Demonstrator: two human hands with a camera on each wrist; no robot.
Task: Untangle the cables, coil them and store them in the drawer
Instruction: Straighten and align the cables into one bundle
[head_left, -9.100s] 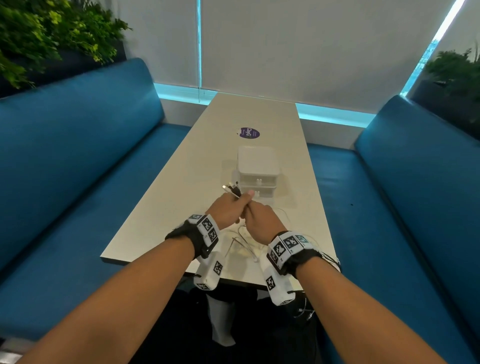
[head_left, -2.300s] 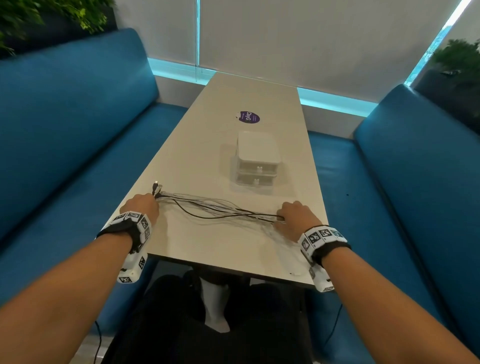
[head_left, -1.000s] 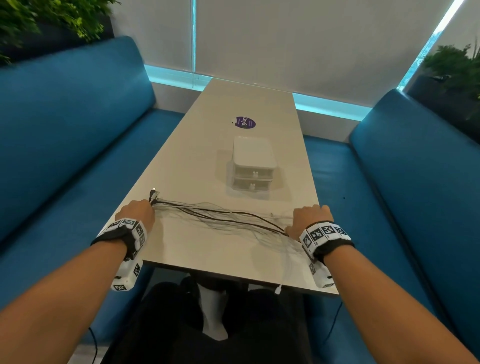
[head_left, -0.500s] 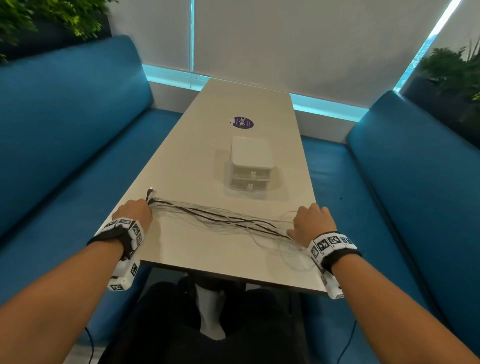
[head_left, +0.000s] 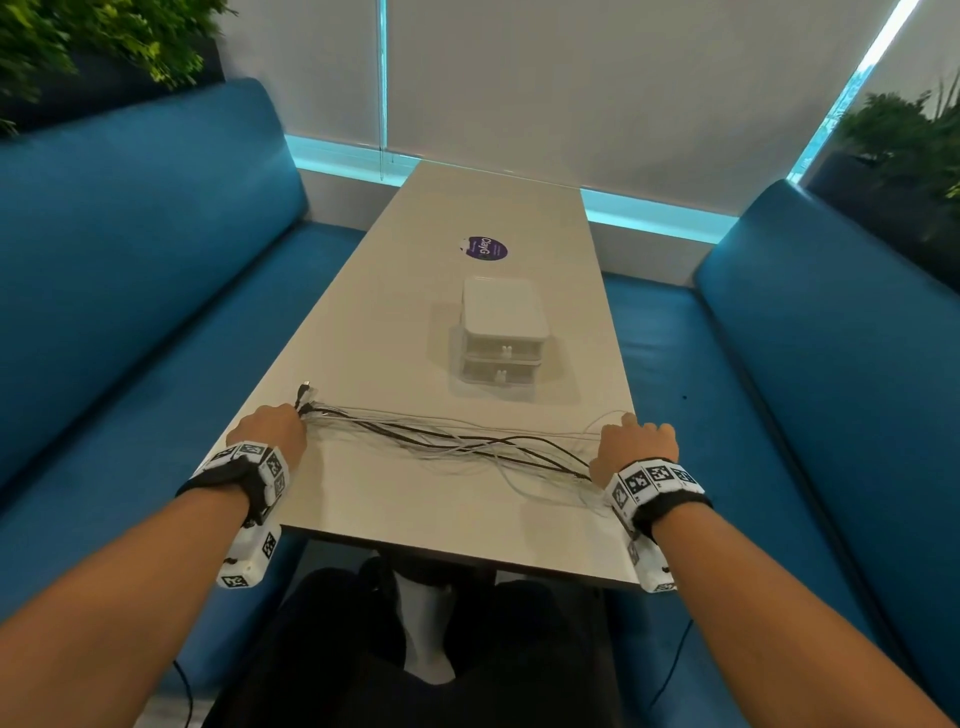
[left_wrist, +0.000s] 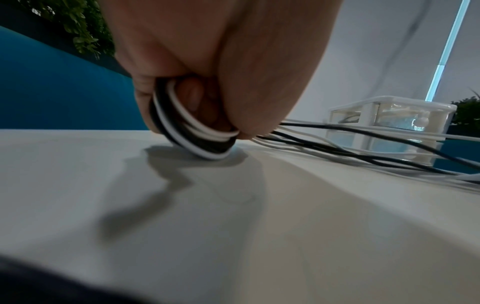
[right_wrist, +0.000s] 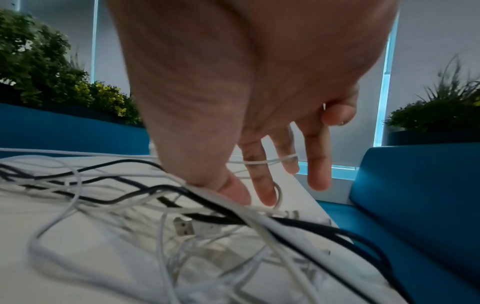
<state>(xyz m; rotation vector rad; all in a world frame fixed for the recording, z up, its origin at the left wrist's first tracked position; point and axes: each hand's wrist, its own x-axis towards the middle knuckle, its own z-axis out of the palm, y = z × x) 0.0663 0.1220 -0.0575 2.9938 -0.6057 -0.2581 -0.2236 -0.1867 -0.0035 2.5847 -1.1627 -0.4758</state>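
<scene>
Several black and white cables (head_left: 457, 441) lie stretched across the near end of the table (head_left: 384, 322), still crossing one another. My left hand (head_left: 272, 428) grips one end of the bundle at the left edge, with plugs sticking out beyond it. In the left wrist view the fingers (left_wrist: 161, 96) curl round black and white cables (left_wrist: 197, 133). My right hand (head_left: 636, 441) is at the right table edge with its fingers (right_wrist: 318, 156) spread and straight. A white cable crosses them, and the thumb rests on loose cables (right_wrist: 130, 195). A USB plug (right_wrist: 184, 226) lies below. The white two-drawer unit (head_left: 503, 338) stands behind, both drawers closed.
Blue benches (head_left: 130, 291) run along both sides of the table. A purple sticker (head_left: 484, 248) lies beyond the drawer unit. Plants (head_left: 104, 36) stand behind the benches. Loose cable ends pile up near the table's right front corner (head_left: 587, 499).
My right hand has slid right along the cables to the table's right edge, and its fingers have spread. My left hand has kept its grip at the left edge.
</scene>
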